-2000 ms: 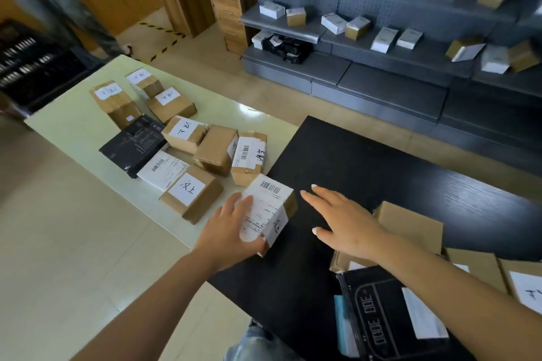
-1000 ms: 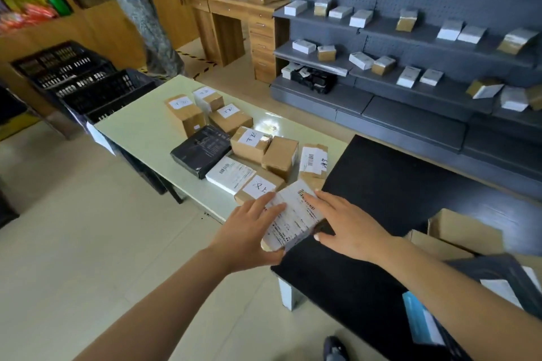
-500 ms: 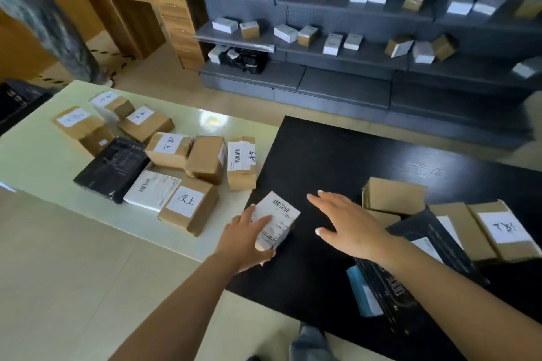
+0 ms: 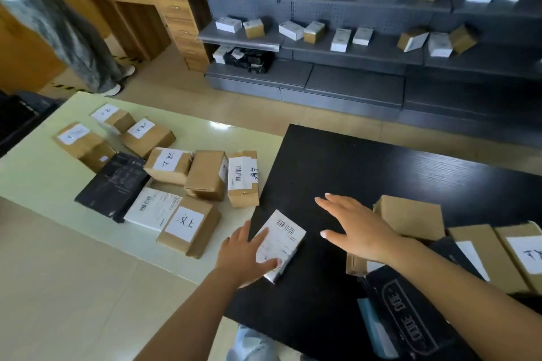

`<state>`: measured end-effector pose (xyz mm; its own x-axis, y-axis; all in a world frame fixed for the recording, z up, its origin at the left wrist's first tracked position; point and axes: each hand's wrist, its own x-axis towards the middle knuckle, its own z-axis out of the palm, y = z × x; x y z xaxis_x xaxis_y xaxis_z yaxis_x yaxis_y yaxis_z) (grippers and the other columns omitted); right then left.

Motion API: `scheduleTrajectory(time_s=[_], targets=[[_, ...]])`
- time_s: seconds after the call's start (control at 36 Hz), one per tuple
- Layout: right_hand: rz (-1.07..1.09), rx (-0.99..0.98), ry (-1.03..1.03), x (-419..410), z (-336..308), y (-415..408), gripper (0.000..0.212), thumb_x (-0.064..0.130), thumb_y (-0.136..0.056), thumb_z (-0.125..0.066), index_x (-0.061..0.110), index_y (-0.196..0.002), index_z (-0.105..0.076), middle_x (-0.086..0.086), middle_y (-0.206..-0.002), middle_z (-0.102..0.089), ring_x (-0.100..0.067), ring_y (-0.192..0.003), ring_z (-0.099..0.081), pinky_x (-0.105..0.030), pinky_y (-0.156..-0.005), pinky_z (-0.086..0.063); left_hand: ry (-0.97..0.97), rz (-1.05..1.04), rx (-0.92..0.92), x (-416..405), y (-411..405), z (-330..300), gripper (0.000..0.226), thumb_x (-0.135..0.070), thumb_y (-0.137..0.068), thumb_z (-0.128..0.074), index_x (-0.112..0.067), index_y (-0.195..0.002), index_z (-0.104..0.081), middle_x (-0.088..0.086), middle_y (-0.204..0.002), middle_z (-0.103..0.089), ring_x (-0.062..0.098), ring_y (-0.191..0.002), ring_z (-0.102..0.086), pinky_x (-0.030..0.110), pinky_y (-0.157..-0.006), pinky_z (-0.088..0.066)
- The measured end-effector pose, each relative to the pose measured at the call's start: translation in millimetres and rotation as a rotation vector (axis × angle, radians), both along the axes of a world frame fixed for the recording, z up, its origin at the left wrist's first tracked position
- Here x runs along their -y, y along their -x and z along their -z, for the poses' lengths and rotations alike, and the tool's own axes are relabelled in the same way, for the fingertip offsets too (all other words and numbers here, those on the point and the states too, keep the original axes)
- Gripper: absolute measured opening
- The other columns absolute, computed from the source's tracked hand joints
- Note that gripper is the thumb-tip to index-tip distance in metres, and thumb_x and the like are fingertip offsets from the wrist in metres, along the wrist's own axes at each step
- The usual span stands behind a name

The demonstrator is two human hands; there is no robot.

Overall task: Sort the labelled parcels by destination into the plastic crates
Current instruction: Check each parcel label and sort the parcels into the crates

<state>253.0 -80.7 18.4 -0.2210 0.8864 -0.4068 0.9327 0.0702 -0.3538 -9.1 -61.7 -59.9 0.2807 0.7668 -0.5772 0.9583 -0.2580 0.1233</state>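
Note:
A small parcel with a white barcode label [image 4: 286, 236] lies on the black table [image 4: 366, 167] near its left edge. My left hand [image 4: 242, 253] grips it from the near left side, with fingers on the label and the thumb along its near edge. My right hand [image 4: 359, 228] hovers flat just right of the parcel, fingers straight, touching nothing. Several brown labelled parcels [image 4: 187, 230] lie on the pale green table [image 4: 38, 182] to the left. A dark crate [image 4: 17, 119] shows only partly at the far left edge.
A black flat parcel [image 4: 113, 186] and a white flat one [image 4: 152, 208] lie among the brown boxes. More cardboard boxes [image 4: 413, 217] and a black mailer [image 4: 410, 313] crowd the black table's right. A person [image 4: 58, 26] stands back left. Grey shelves [image 4: 337, 47] hold boxes.
One second ago both hands were on the white-labelled parcel at the tables' join. My right hand has since let go and drawn right; my left hand holds the parcel further onto the black table.

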Motion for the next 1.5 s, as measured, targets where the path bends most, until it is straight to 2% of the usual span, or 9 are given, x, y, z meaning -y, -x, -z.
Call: scheduleTrajectory(time_s=[0.17, 0.44, 0.56, 0.64, 0.81, 0.97, 1.11, 1.39, 1.5], targets=[[0.062, -0.011, -0.024, -18.8, -8.9, 17.4, 0.070, 0.046, -0.097, -0.049, 0.035, -0.153, -0.009, 0.010, -0.161, -0.009, -0.010, -0.148, -0.008, -0.036, -0.118, -0.023, -0.110, -0.068, 0.007, -49.8, 11.1, -11.6, 0.085, -0.069, -0.088, -0.044, -0.033, -0.154, -0.003, 0.005, -0.163, 0.005, 0.030, -0.149, -0.006, 0.049, -0.118, -0.019], [0.217, 0.003, 0.002, -44.3, -16.5, 50.7, 0.072, 0.055, -0.093, -0.049, 0.038, -0.152, -0.011, 0.013, -0.161, -0.009, -0.011, -0.148, -0.010, -0.037, -0.117, -0.025, -0.154, -0.059, 0.038, -132.1, 26.0, 1.9, 0.089, -0.073, -0.085, -0.042, -0.035, -0.153, 0.003, 0.007, -0.162, 0.006, 0.036, -0.148, -0.007, 0.051, -0.113, -0.031], [0.290, 0.000, 0.030, -52.1, -9.5, 66.9, 0.073, 0.055, -0.093, -0.050, 0.040, -0.152, -0.010, 0.014, -0.161, -0.008, -0.010, -0.148, -0.008, -0.037, -0.117, -0.023, -0.095, -0.096, 0.099, -154.1, 26.7, 13.7, 0.090, -0.072, -0.086, -0.041, -0.032, -0.153, 0.004, 0.007, -0.162, 0.006, 0.036, -0.147, -0.008, 0.051, -0.115, -0.023], [0.322, -0.001, 0.058, -53.1, -1.4, 74.7, 0.074, 0.055, -0.092, -0.051, 0.040, -0.152, -0.010, 0.013, -0.161, -0.008, -0.010, -0.148, -0.007, -0.039, -0.119, -0.023, -0.154, -0.094, 0.137, -160.3, 22.2, 21.3, 0.091, -0.074, -0.084, -0.041, -0.032, -0.151, 0.002, 0.009, -0.160, -0.001, 0.036, -0.146, -0.012, 0.050, -0.117, -0.021], [0.348, 0.020, 0.095, -46.2, 10.3, 81.5, 0.073, 0.049, -0.095, -0.051, 0.036, -0.153, -0.009, 0.009, -0.161, -0.009, -0.011, -0.148, -0.007, -0.037, -0.120, -0.020, -0.259, -0.067, 0.021, -158.3, 6.8, 21.0, 0.100, -0.084, -0.078, -0.033, -0.026, -0.151, 0.004, 0.015, -0.159, -0.007, 0.038, -0.145, -0.014, 0.048, -0.117, -0.016], [0.363, 0.027, 0.087, -39.9, 10.0, 77.9, 0.072, 0.045, -0.096, -0.051, 0.035, -0.154, -0.009, 0.008, -0.161, -0.009, -0.011, -0.148, -0.007, -0.033, -0.119, -0.019, -0.158, -0.175, 0.159, -151.6, -2.5, 10.8, 0.096, -0.058, -0.084, -0.055, -0.023, -0.152, 0.003, 0.009, -0.159, -0.005, 0.036, -0.140, -0.025, 0.043, -0.104, -0.040], [0.328, 0.012, 0.035, -40.4, 1.0, 68.5, 0.074, 0.044, -0.096, -0.051, 0.035, -0.154, -0.006, 0.008, -0.161, -0.009, -0.010, -0.148, -0.008, -0.032, -0.119, -0.019, -0.168, -0.078, 0.279, -138.0, 4.3, -2.2, 0.093, -0.051, -0.082, -0.064, -0.023, -0.150, -0.006, 0.005, -0.153, -0.015, 0.029, -0.135, -0.029, 0.040, -0.104, -0.039], [0.172, 0.028, -0.111, -48.1, -37.2, 33.5, 0.088, 0.042, -0.091, -0.061, 0.035, -0.153, 0.002, 0.006, -0.162, -0.006, -0.017, -0.148, -0.012, -0.038, -0.116, -0.025, -0.296, 0.393, 0.312, -93.6, 8.9, -72.8, 0.101, -0.052, -0.083, -0.065, -0.030, -0.153, 0.004, -0.004, -0.161, 0.000, 0.021, -0.146, -0.008, 0.037, -0.117, -0.018], [0.060, 0.043, -0.174, -46.8, -52.0, 24.9, 0.102, 0.044, -0.084, -0.069, 0.036, -0.152, 0.006, 0.007, -0.162, 0.002, -0.018, -0.148, -0.010, -0.039, -0.114, -0.027, -0.364, 0.468, 0.350, -74.6, 1.3, -101.2, 0.099, -0.048, -0.083, -0.065, -0.031, -0.153, 0.003, -0.006, -0.161, 0.000, 0.015, -0.145, -0.007, 0.028, -0.114, -0.020]])
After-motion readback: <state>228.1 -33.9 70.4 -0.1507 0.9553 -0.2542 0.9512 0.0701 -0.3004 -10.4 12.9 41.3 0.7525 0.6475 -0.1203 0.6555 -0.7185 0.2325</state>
